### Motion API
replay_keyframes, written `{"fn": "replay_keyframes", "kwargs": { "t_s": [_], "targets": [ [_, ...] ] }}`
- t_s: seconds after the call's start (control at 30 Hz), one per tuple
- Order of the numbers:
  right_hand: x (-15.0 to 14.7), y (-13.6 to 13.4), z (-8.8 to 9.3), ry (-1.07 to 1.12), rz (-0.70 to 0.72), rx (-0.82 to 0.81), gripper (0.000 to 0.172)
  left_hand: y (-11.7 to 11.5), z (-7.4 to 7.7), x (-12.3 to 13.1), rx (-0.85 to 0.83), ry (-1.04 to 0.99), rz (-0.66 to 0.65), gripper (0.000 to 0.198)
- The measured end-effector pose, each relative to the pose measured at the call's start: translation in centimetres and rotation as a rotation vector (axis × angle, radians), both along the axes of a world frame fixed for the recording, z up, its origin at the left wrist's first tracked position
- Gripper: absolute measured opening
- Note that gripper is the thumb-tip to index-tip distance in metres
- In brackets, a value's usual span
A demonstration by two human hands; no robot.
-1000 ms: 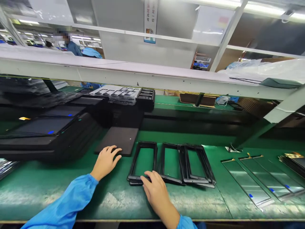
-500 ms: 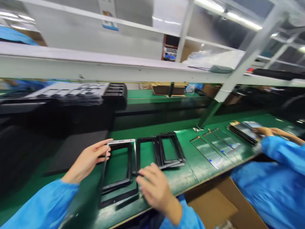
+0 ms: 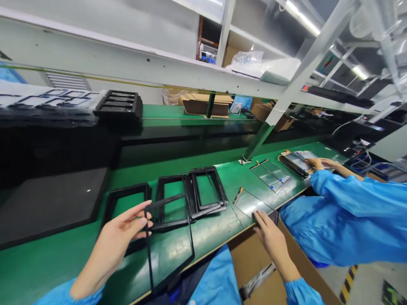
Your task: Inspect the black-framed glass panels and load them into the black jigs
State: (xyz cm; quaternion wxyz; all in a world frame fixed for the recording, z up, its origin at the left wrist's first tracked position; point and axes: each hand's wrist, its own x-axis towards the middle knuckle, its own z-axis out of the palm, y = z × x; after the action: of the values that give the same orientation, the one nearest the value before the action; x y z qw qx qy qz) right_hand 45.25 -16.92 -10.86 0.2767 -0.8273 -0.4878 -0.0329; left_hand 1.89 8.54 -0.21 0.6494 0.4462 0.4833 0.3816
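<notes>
My left hand [image 3: 122, 233] pinches a thin black rectangular frame [image 3: 191, 235] by its upper left corner, tilted above the bench. Whether a clear sheet fills that frame, I cannot tell. Beneath and behind it lie thicker black frames [image 3: 125, 190], and a small stack of black frames [image 3: 224, 195] sits to their right. At the front edge of the bench, my right hand [image 3: 271, 241] grips the near edge of a clear glass panel [image 3: 251, 202] with a small orange tab; its thumb is mostly hidden. Two more clear panels [image 3: 270, 171] lie beyond it.
A co-worker's hands [image 3: 318, 163] rest at a pile of dark panels [image 3: 294, 163] on the right. A green and white post [image 3: 265, 131] rises from the bench [image 3: 203, 241]. An open cardboard box [image 3: 251, 258] stands below the front edge. Black trays [image 3: 119, 103] sit behind.
My right hand has moved right from the frames to the nearest glass panel, which now lies closer to me. My left hand now holds a thin frame, lifted and tilted. The view has swung right.
</notes>
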Motion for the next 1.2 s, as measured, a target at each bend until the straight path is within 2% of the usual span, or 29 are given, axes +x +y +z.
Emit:
{"fn": "replay_keyframes", "kwargs": {
  "t_s": [0.13,0.23,0.27,0.33,0.37,0.43,0.5,0.6,0.93,1.2],
  "targets": [
    [-0.2,-2.0,2.4,-0.015,-0.158,0.184,0.035,-1.0,0.4,1.4,-0.014,-0.032,-0.061,0.06],
    [-2.7,-1.5,4.4,0.023,-0.269,0.387,0.04,-2.2,0.8,2.2,-0.003,-0.071,-0.115,0.052],
    [-4.3,-1.1,4.9,0.099,-0.264,0.445,0.044,-2.6,1.0,2.3,0.002,-0.083,-0.13,0.049],
    [-8.4,0.2,5.6,0.545,-0.232,0.587,0.055,-3.3,1.3,2.4,0.012,-0.103,-0.153,0.045],
    [-10.7,0.9,5.8,0.771,-0.148,0.55,0.062,-3.7,1.5,2.4,0.017,-0.113,-0.162,0.044],
    [-15.1,2.2,6.1,1.058,-0.07,0.578,0.058,-4.3,1.8,2.4,0.026,-0.127,-0.174,0.042],
    [-18.5,3.2,6.2,1.205,-0.045,0.589,0.049,-4.9,2.1,2.3,0.039,-0.136,-0.178,0.041],
    [-21.3,4.2,6.1,1.29,-0.018,0.575,0.047,-5.6,2.4,2.1,0.072,-0.141,-0.169,0.039],
    [-22.4,4.2,5.3,1.311,0.002,0.529,0.048,-6.2,2.0,1.4,0.116,-0.171,-0.121,0.038],
    [-22.6,4.2,5.5,1.333,-0.012,0.541,0.049,-6.4,1.7,1.3,0.125,-0.177,-0.123,0.038]
  ]
}}
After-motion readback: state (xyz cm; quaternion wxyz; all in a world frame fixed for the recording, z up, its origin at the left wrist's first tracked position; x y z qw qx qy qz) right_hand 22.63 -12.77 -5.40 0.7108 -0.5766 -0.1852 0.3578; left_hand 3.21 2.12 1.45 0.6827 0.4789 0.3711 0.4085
